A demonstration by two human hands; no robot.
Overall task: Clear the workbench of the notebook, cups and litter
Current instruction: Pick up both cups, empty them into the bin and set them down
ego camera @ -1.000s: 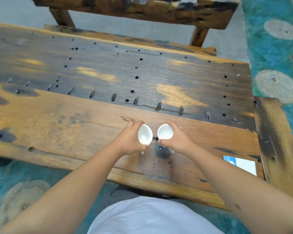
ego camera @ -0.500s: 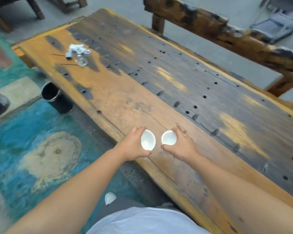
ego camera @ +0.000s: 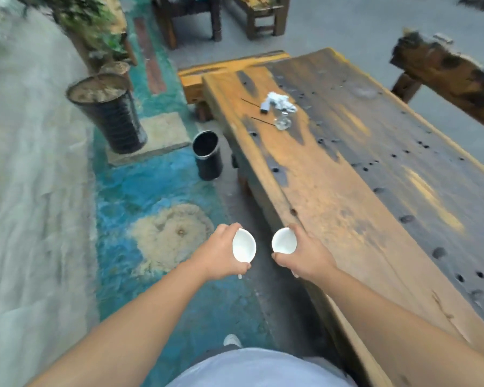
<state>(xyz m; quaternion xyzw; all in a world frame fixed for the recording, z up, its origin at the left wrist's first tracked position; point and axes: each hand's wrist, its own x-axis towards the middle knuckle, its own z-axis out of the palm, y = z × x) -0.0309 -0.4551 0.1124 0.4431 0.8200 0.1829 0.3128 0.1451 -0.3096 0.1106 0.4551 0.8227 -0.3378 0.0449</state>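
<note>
The desk point(ego camera: 361, 196) runs along the right. Litter point(ego camera: 278, 103) lies on its far end. A bin point(ego camera: 208, 155) stands on the floor just left of the desk, a planter point(ego camera: 108, 113) farther left behind it.

White cups point(ego camera: 244, 245), orange-and-black mottled workbench point(ego camera: 347, 191), black bin point(ego camera: 208, 155), seemingly white crumpled litter point(ego camera: 278, 103).

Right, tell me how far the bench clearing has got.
Partly done. In hand: the left hand and right hand each hold a white cup, both lifted clear of the workbench. Left: crumpled litter and a clear glass piece at the far end. No notebook visible.
</note>
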